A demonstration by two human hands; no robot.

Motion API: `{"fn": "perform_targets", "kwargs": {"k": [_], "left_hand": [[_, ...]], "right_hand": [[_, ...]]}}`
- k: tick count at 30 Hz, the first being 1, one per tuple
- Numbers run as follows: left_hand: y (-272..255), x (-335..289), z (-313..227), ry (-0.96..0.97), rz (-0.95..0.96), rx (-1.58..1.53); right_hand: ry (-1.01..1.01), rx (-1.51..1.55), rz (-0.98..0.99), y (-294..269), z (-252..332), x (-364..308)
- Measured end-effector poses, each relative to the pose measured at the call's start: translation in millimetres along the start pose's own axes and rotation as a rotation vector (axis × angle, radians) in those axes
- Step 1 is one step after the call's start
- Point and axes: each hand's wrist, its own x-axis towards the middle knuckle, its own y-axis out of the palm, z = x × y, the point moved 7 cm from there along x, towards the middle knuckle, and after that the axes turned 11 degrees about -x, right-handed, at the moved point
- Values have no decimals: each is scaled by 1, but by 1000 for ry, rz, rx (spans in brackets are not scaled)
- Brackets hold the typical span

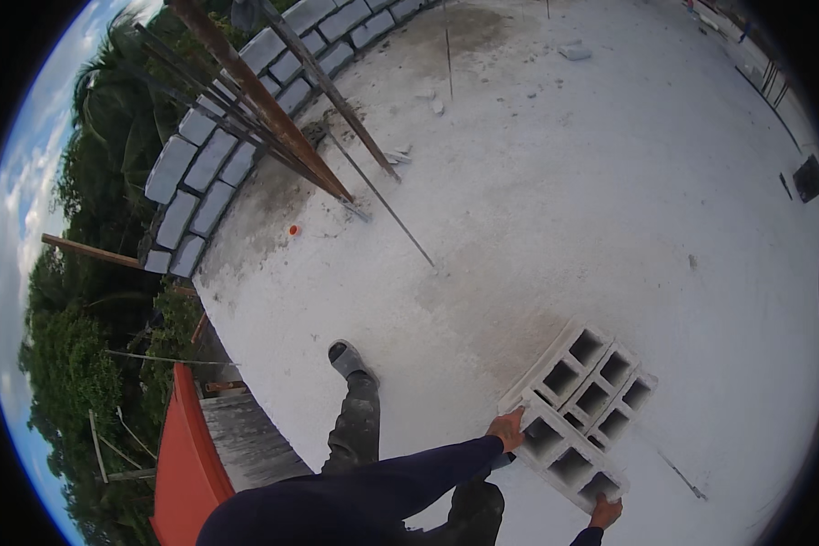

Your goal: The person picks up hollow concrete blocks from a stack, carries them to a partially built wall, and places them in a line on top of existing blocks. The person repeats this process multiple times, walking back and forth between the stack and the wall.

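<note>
A grey concrete hollow block (556, 453) lies at the lower right, its row of square holes facing up. My left hand (507, 429) grips its upper-left end, with the fingers over the edge. At the opposite, lower-right end, my right hand (607, 511) has its fingers closed on the rim. Right behind this block sit several more hollow blocks (573, 389), grouped close together on the pale slab, holes up as well. Whether the held block rests on the slab or is slightly raised, I cannot tell.
A low block wall (211, 162) curves along the far left edge, with rusty posts (287, 118) leaning near it. Thin steel bars (382, 202) rise from the slab. Beside my foot (350, 359), the slab edge drops toward a red roof panel (189, 455). A short bar (682, 475) stands at right.
</note>
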Motion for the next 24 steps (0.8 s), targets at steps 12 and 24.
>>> {"fn": "perform_targets", "kwargs": {"k": [12, 24], "left_hand": [[-337, -261, 92, -148, -237, -340], [-707, -494, 187, -399, -1012, -531]], "right_hand": [[-633, -627, 60, -78, 351, -261], [-1232, -236, 266, 42, 837, -551]]}}
